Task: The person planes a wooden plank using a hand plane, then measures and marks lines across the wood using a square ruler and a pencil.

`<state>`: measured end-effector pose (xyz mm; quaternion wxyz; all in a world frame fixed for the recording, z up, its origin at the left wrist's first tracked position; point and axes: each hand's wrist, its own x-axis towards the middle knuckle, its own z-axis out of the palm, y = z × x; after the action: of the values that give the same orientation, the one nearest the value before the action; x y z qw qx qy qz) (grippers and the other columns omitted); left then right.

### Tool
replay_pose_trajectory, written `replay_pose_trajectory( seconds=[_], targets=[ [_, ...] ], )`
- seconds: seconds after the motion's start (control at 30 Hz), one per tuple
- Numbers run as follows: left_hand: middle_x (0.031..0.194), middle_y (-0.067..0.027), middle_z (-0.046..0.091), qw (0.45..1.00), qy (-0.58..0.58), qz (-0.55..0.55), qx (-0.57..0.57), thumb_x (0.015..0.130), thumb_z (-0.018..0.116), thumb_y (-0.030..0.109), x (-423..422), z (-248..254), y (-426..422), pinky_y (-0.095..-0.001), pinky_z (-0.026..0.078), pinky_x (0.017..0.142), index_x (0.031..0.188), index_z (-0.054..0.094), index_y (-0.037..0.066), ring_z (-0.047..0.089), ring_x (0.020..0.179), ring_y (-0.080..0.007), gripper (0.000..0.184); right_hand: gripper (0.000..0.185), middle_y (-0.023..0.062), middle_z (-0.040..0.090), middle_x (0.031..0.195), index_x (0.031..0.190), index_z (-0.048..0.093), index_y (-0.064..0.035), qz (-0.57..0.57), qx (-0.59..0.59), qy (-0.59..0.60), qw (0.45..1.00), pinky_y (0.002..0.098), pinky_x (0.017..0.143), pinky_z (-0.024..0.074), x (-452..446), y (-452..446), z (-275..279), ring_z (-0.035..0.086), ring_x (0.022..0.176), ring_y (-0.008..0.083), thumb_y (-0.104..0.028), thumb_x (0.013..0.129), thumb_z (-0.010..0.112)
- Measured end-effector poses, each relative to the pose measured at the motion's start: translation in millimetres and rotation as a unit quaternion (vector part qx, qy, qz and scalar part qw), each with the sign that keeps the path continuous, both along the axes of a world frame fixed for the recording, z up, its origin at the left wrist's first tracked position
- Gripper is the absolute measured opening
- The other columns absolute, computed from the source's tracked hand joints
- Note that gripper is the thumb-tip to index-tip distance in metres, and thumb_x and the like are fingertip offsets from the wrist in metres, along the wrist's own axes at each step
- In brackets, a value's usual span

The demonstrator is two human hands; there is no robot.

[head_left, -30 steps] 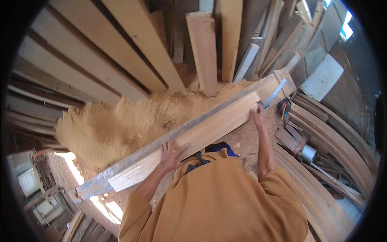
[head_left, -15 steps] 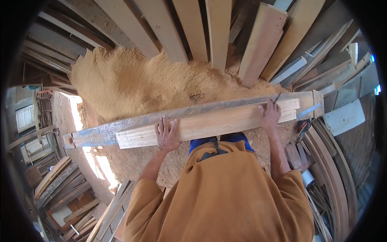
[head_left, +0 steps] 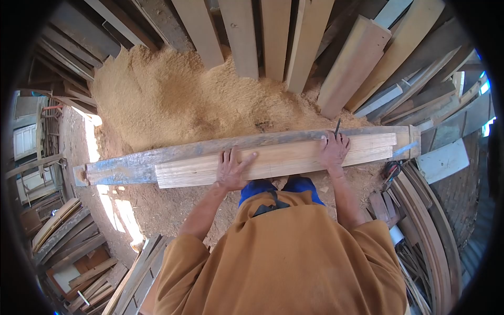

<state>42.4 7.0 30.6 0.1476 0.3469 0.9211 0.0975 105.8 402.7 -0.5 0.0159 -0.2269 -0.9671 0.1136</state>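
A pale wooden plank (head_left: 283, 158) lies lengthwise before me on a long, worn beam (head_left: 126, 173) with blue-grey stains. At its right end a lengthwise line shows, perhaps the seam between two boards. My left hand (head_left: 230, 169) rests on the plank left of its middle, fingers spread and thumb pointing right. Farther right, my right hand (head_left: 335, 151) is at the plank with a thin dark pencil (head_left: 337, 126) held in its fingers. The pencil's upper end points away from me; its lower end is hidden by the hand.
A heap of sawdust (head_left: 173, 100) covers the ground beyond the beam. Several upright boards (head_left: 273, 42) lean behind it. Stacked timber (head_left: 428, 226) stands at the right, with a white panel (head_left: 445, 160) above it. More wood scraps (head_left: 79, 247) lie at lower left.
My right hand has moved left along the plank, still with the pencil. My left hand has slid a little to the right, so the hands are closer together. The camera view has shifted slightly.
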Motion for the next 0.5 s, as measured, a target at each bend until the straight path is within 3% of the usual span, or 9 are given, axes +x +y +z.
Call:
replay_pose_trajectory(
  seconds=[0.23, 0.5],
  targets=[
    [0.161, -0.0324, 0.037, 1.0, 0.007, -0.004, -0.017, 0.066, 0.091, 0.066, 0.6, -5.4, -3.4, -0.0705, 0.024, 0.124, 0.167, 0.042, 0.046, 0.038, 0.146, -0.0536, 0.114, 0.04, 0.0151, 0.073, 0.128, 0.13, 0.073, -0.0106, 0.0, 0.017, 0.016, 1.0, 0.063, 0.124, 0.0267, -0.7, -2.5, -3.1, 0.053, 0.136, 0.0395, -0.037, 0.105, 0.056],
    [0.168, -0.0362, 0.028, 0.999, -0.021, -0.02, -0.024, 0.064, 0.094, 0.048, 5.2, -3.1, 32.7, -0.0723, 0.019, 0.126, 0.169, 0.039, 0.038, 0.033, 0.152, -0.0564, 0.119, 0.031, 0.0129, 0.072, 0.116, 0.114, 0.075, -0.012, 0.023, 0.09, 0.098, 0.991, 0.0573, 0.113, 0.0364, 1.1, 0.6, -20.6, 0.057, 0.121, 0.0355, -0.037, 0.098, 0.064]
  ],
)
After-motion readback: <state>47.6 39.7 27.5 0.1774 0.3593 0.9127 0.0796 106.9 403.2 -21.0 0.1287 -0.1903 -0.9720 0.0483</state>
